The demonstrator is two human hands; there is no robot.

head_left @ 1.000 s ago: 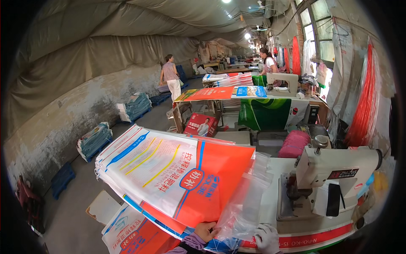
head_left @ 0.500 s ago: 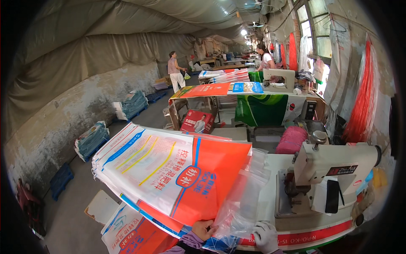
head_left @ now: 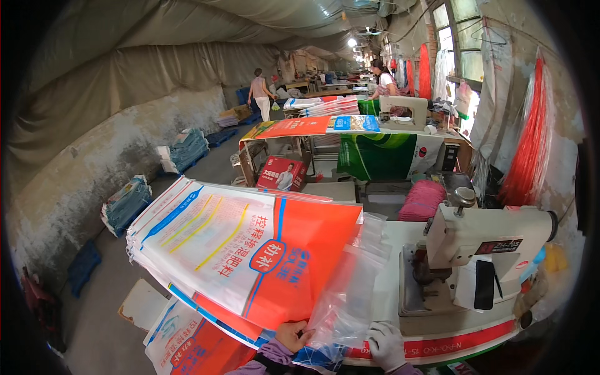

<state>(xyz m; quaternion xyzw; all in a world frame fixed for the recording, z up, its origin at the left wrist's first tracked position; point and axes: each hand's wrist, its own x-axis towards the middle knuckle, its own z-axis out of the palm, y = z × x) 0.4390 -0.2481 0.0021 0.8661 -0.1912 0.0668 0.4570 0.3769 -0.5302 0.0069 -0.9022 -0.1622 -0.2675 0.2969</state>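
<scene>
A stack of white and orange printed sacks lies on the sewing table, with clear plastic liners sticking out of their right ends. My left hand, bare below a purple sleeve, is closed at the near corner of the top sack, thumb and fingers pinching its edge by the liner. My right hand, in a white glove, is just right of the liners at the table's near edge. Its fingers are curled; what they hold, if anything, is hidden. The sewing machine stands to the right, a dark phone-like object against it.
Behind the machine sits a pink thread cone. Red strands hang on the right wall. Another sewing table with an orange sheet stands ahead, a red box below it. Bundled sacks line the left. Two people are farther back.
The view has shifted slightly, so the near things sit a little farther left. Both hands keep their places by the sacks. The person walking in the back has turned and moved farther away.
</scene>
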